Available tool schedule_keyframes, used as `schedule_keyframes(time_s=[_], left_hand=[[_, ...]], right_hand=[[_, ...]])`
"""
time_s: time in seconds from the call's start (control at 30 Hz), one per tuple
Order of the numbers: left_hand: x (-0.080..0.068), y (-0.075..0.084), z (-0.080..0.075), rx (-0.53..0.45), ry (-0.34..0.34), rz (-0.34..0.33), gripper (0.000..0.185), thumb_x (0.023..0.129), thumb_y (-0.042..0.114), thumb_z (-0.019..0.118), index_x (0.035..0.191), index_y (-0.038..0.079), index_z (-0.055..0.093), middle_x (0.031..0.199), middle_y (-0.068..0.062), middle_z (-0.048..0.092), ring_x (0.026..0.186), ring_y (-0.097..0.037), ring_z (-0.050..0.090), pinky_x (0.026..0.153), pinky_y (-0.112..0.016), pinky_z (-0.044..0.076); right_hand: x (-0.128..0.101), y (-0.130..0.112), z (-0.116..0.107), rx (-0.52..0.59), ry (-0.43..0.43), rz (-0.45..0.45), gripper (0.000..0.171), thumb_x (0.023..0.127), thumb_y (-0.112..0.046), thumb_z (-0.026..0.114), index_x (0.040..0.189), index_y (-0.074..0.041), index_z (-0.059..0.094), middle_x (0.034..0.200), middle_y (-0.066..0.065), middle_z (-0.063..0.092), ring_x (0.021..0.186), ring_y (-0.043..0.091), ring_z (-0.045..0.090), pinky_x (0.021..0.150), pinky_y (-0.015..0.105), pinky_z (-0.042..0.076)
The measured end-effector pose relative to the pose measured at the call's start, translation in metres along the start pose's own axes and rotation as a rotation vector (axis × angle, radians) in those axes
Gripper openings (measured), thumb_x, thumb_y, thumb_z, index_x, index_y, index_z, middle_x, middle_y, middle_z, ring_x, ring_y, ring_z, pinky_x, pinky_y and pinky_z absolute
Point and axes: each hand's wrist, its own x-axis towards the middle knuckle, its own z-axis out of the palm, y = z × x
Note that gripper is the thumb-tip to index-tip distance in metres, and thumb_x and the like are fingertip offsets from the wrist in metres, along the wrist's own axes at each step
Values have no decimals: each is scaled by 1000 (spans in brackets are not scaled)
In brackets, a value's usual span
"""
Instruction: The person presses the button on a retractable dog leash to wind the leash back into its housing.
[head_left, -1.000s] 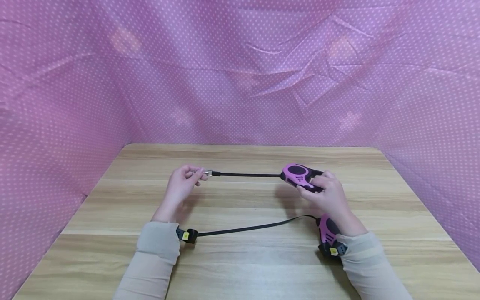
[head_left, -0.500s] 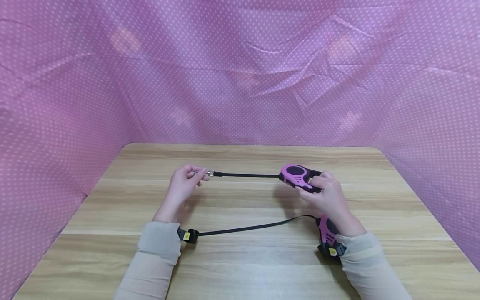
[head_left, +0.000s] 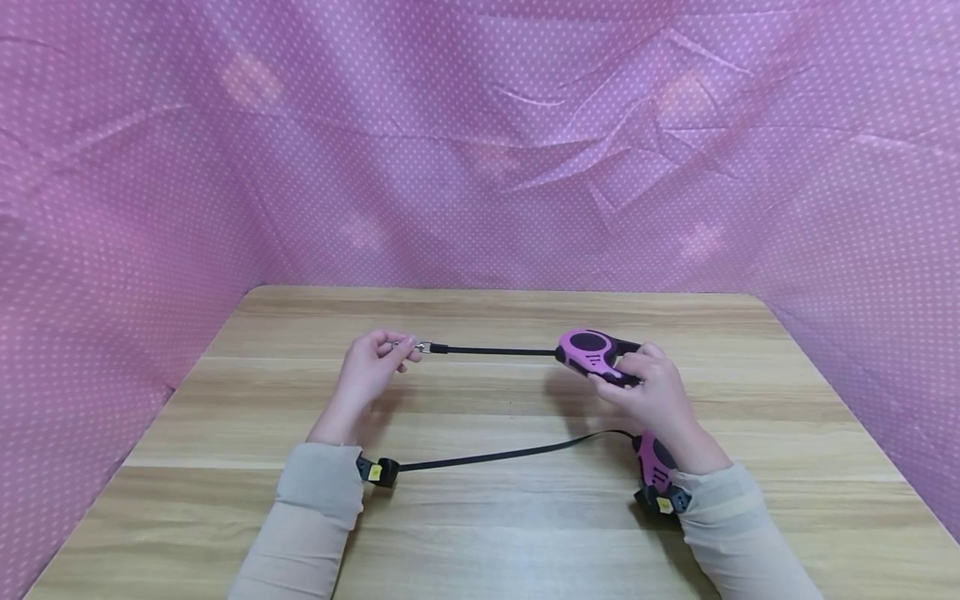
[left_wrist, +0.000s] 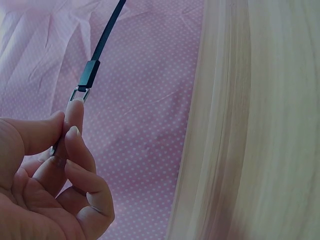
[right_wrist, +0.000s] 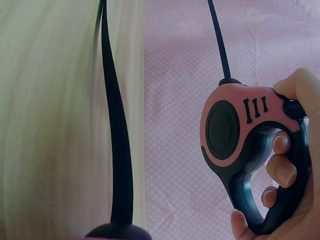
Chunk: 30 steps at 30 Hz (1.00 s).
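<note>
- I have the left hand (head_left: 366, 367) pinching the metal clip (head_left: 425, 347), the right hand (head_left: 658, 390) gripping the pink reel (head_left: 591, 350).
- The black strap (head_left: 501, 352) between has shortened slightly; I judge it's rewinding.

Legible words, brand names and numbers are not showing; signs are appearing as follows. Three dark bone-shaped marks (right_wrist: 256, 110) are standing side by side on the pink face of the leash case (right_wrist: 237, 96) within the right grip (right_wrist: 296, 167), lying between the round disc (right_wrist: 222, 130) and the grip's uppermost fingertip, and shortening toward that fingertip. Similar dark marks (head_left: 659, 475) are showing on a second leash case (head_left: 645, 454), below the right grip in the head view. Yellow labels (head_left: 375, 472) are sitting on the dark wrist devices behind the left grip (head_left: 366, 367) and right grip, their print remaining too small to read.
</note>
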Motion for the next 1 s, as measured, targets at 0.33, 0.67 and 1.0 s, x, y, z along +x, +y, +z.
schedule_keyframes(time_s=[0.33,0.67,1.0], left_hand=[[-1,2,0,-6,-18,1,30,102,32,56,118,7,63,103,-8,76,88,-21,63,77,-29,46],[-2,2,2,5,-19,4,31,101,33,57,118,8,63,102,-7,76,84,-16,62,77,-28,46],[-3,3,3,9,-21,3,31,101,33,57,118,8,63,101,-7,76,85,-17,61,74,-28,45]], right_hand=[[1,-1,1,-2,2,-22,23,70,-20,83,63,-8,64,65,4,58,70,12,42,58,25,36],[0,-2,2,19,-4,-21,23,70,-19,84,64,-8,65,66,4,59,71,12,42,58,24,37],[0,-4,2,15,-9,-31,24,70,-20,84,64,-8,65,64,3,58,71,12,41,58,24,36]])
